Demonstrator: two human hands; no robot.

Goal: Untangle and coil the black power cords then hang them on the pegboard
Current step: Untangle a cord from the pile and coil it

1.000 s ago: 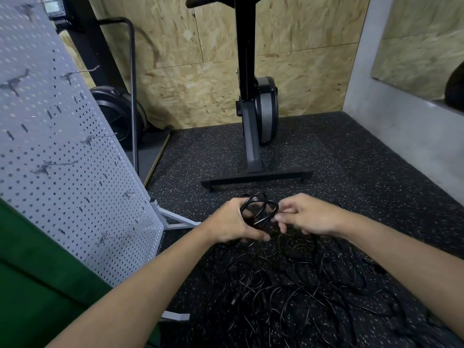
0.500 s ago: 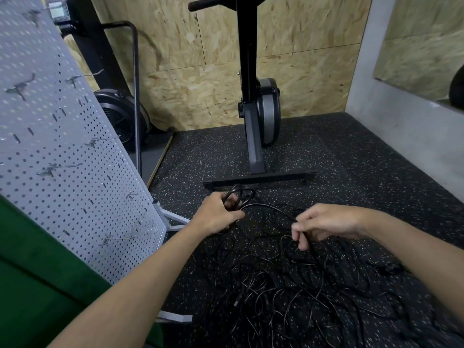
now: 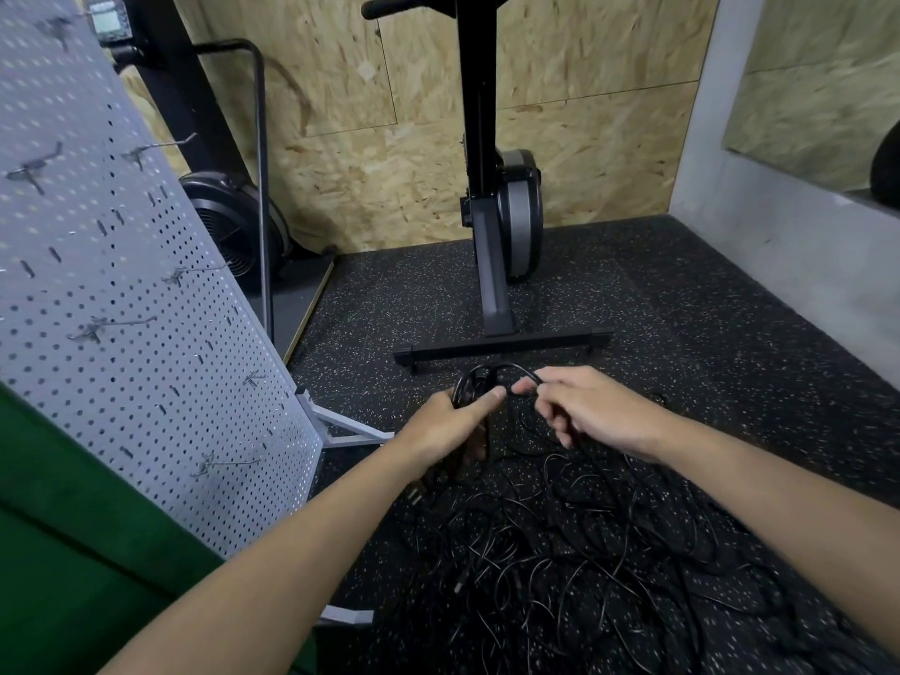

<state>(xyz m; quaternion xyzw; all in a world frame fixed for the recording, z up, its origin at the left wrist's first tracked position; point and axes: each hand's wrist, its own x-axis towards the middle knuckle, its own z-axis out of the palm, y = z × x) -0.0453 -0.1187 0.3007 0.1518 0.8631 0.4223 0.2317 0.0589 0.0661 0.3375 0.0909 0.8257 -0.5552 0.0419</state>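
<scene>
The black, speckled rubber floor carries a loose tangle of black power cords in the foreground. Farther back, an exercise machine's crossbar foot rests on it, and to the left a white metal stand leg.

Left hand: back upward, fingers curled round a small coil of black cord, thumb laid straight along its top. Right hand: just beside, thumb and forefinger pinching the same cord, remaining fingers loosely curled. Left forearm, right forearm: bare, outstretched, converging forward.
</scene>
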